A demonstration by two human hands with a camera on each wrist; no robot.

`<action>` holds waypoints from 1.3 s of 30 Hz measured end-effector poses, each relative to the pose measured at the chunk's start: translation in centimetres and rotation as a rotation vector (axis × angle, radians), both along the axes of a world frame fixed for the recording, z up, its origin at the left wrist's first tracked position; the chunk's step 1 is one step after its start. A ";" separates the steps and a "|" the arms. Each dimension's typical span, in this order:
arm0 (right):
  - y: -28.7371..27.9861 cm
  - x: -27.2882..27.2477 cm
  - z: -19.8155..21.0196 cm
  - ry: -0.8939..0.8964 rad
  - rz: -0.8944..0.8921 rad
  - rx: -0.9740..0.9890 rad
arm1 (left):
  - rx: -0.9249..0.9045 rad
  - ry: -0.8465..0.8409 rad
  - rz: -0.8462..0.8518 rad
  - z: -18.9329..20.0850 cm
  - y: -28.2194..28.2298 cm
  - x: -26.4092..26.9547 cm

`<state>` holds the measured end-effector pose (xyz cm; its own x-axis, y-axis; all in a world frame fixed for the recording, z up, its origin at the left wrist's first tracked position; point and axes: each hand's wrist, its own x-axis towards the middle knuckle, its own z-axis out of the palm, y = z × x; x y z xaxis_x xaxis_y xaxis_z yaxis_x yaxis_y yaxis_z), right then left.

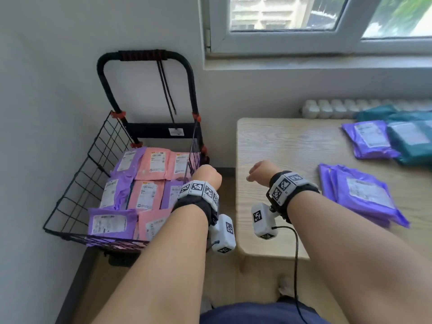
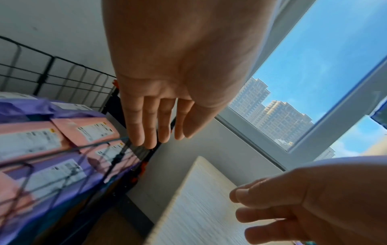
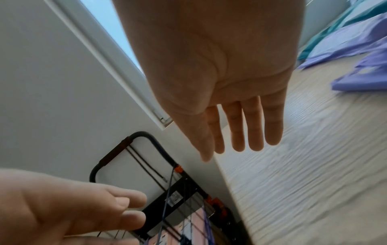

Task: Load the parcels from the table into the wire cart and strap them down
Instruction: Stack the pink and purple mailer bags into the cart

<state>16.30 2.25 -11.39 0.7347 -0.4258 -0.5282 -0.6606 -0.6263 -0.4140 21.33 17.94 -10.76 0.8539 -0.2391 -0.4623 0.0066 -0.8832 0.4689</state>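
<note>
The black wire cart [image 1: 77,183] stands left of the table and holds several pink and purple parcels [image 1: 149,167] lying flat. My left hand [image 1: 207,175] hovers over the cart's right side wall, fingers [image 2: 146,131] straight and empty. My right hand [image 1: 258,170] hangs above the table's left part, fingers [image 3: 253,132] straight and holding nothing. On the table lie a near stack of purple parcels [image 1: 360,195], a farther purple stack [image 1: 369,139] and teal parcels [image 1: 411,141]. A dark elastic cord [image 1: 166,90] dangles from the cart's handle [image 1: 142,54].
The light wooden table [image 1: 280,148] sits under a window [image 1: 292,15], with a white radiator [image 1: 327,108] behind it. The cart stands in the corner against a white wall. A gap of floor separates cart and table.
</note>
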 end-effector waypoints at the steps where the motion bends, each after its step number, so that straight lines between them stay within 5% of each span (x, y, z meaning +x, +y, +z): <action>1: -1.5 -0.8 -0.1 0.001 -0.016 0.003 | 0.007 -0.011 -0.013 0.1 -1.6 -0.5; 19: -30.3 -15.5 -5.6 0.061 -0.478 -0.110 | -0.054 0.235 -0.214 -6.4 -30.3 -12.4; 28: -31.9 -15.9 -8.6 0.266 -0.276 0.036 | 0.036 0.258 -0.167 -9.9 -32.5 -14.6; 39: -28.5 -9.9 -9.4 0.149 -0.071 0.068 | 0.065 0.096 0.106 -10.9 -27.8 -10.0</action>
